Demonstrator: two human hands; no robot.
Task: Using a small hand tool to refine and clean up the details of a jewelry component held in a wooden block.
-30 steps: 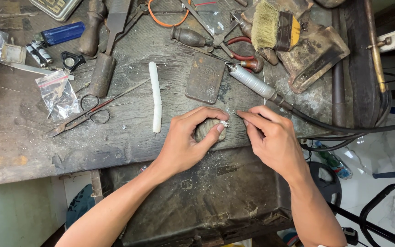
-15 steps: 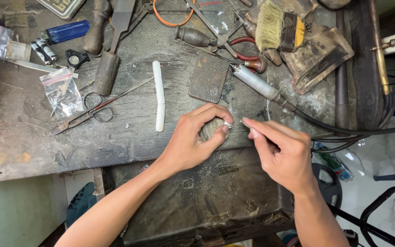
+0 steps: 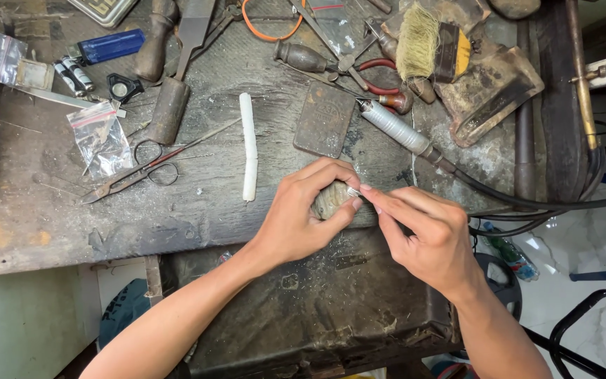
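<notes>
The left hand (image 3: pixel 303 221) is pinching a tiny silvery piece (image 3: pixel 353 191) between thumb and forefinger, braced against a worn wooden peg (image 3: pixel 329 200) at the front edge of the workbench (image 3: pixel 50 224). The right hand (image 3: pixel 426 235) is closing its fingertips (image 3: pixel 367 191) on the same piece; whether it is holding a tool cannot be told. A white stick (image 3: pixel 249 146) is lying just left, and a corded rotary handpiece (image 3: pixel 395 128) behind.
</notes>
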